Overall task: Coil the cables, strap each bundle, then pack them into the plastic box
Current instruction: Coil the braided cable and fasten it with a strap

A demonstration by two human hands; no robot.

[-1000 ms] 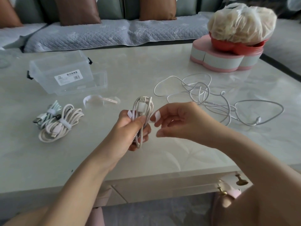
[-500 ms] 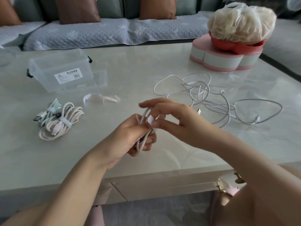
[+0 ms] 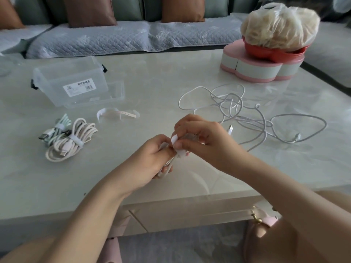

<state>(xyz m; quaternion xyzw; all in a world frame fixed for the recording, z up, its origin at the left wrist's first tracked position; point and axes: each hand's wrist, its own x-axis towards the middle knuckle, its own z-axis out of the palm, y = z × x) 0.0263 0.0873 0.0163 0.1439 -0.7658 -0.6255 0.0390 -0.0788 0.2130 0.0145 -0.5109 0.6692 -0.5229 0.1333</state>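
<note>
**Strapping a small coil, mid-wrap**

Left hand (image 3: 150, 162) is curled round a small silver braided cable coil (image 3: 169, 164), held just above the near middle of the pale glossy tabletop (image 3: 171, 73). Right hand (image 3: 206, 141) pinches the tab of a white fabric strap (image 3: 175, 139) at the coil's upper part, thumb and forefinger on it. The strap looks partly wrapped. Fingers hide the closure, so I can't tell if it's fastened.

To do this step well, my read:
- Keep the left grip firm so the loops don't spring.
- Pull the strap snug across the coil's waist.
- Press the tab flat onto itself.
- Leave no plug end dangling.

Far left sits a clear plastic box (image 3: 47, 86) with a label on its side. Nearer on the left, a cream strapped cable bundle (image 3: 72, 143) and a mint-green strapped cable bundle (image 3: 57, 128) lie touching, not yet packed. Spare pale straps (image 3: 115, 113) lie between the box and the hands. On the right is a loose tangle of white cables (image 3: 237, 111), not yet coiled.
</note>
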